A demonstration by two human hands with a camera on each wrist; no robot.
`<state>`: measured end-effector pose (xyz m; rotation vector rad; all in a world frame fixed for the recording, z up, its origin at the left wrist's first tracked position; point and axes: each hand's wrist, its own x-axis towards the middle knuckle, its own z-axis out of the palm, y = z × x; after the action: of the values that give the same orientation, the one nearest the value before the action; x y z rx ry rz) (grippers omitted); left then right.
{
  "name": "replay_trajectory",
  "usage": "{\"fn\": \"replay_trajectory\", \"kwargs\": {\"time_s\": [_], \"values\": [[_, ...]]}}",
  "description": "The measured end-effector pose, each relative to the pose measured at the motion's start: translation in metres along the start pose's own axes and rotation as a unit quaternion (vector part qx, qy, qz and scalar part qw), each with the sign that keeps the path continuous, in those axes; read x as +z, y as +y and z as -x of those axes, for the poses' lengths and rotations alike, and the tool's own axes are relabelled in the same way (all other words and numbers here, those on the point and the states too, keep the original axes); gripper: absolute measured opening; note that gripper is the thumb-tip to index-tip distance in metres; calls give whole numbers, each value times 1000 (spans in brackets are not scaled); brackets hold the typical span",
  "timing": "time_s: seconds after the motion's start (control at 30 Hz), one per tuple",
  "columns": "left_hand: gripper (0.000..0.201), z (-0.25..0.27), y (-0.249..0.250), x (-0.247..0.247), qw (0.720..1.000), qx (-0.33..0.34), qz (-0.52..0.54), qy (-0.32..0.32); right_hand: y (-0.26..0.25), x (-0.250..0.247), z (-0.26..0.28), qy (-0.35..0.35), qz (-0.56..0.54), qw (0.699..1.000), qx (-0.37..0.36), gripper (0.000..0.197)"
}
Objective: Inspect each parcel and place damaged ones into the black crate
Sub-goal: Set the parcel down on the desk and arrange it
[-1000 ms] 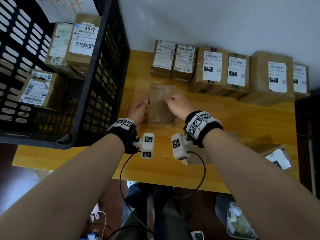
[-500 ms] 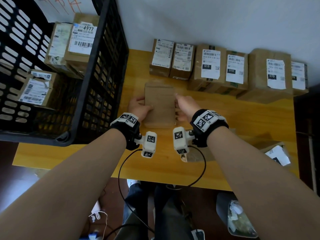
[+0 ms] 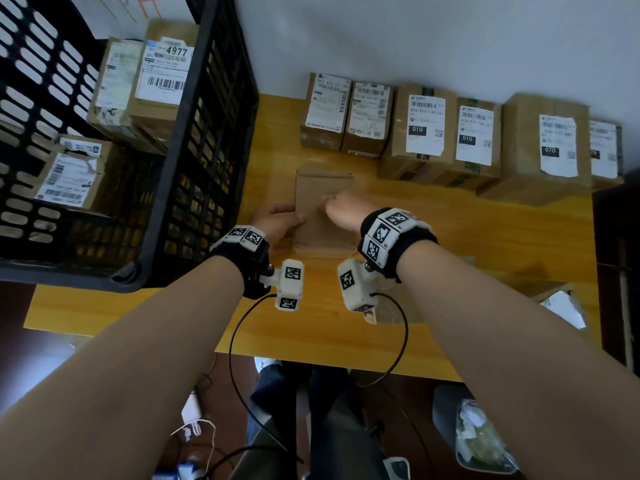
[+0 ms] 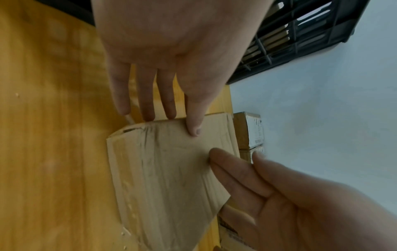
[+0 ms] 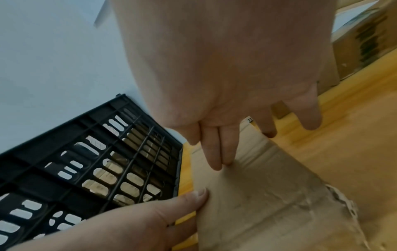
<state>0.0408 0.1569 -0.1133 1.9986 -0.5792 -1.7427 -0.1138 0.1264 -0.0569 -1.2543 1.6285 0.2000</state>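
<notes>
A plain brown cardboard parcel lies flat on the wooden table, right of the black crate. My left hand grips its left edge, thumb on the top face and fingers down the side. The right hand rests on top with straight fingers. One corner of the parcel looks dented, and a near edge is torn and crumpled. No label shows on the upper face.
The crate holds several labelled parcels. A row of labelled boxes lines the wall at the back. Another box with a white label sits at the table's right front corner. Cables hang from my wrist cameras.
The parcel was turned over and set flat with a plain face up. My right hand moved from its right side onto the top; the left hand stayed at the left edge.
</notes>
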Motion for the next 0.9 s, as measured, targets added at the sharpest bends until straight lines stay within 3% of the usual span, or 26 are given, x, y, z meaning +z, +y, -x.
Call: {"fn": "replay_trajectory", "kwargs": {"time_s": [0.53, 0.67, 0.77, 0.9], "values": [[49, -12, -6, -5, 1000, -10, 19, -15, 0, 13, -11, 17, 63, 998, -13, 52], [48, -7, -10, -1, 999, 3, 36, -6, 7, 9, -11, 14, -76, 997, -27, 55], [39, -1, -7, 1, 998, 5, 65, 25, 2, 2, -13, 16, -221, 975, -27, 51], [26, 0, -4, -3, 987, 99, 96, 79, 5, -6, -17, 104, -344, 933, -10, 45]]}}
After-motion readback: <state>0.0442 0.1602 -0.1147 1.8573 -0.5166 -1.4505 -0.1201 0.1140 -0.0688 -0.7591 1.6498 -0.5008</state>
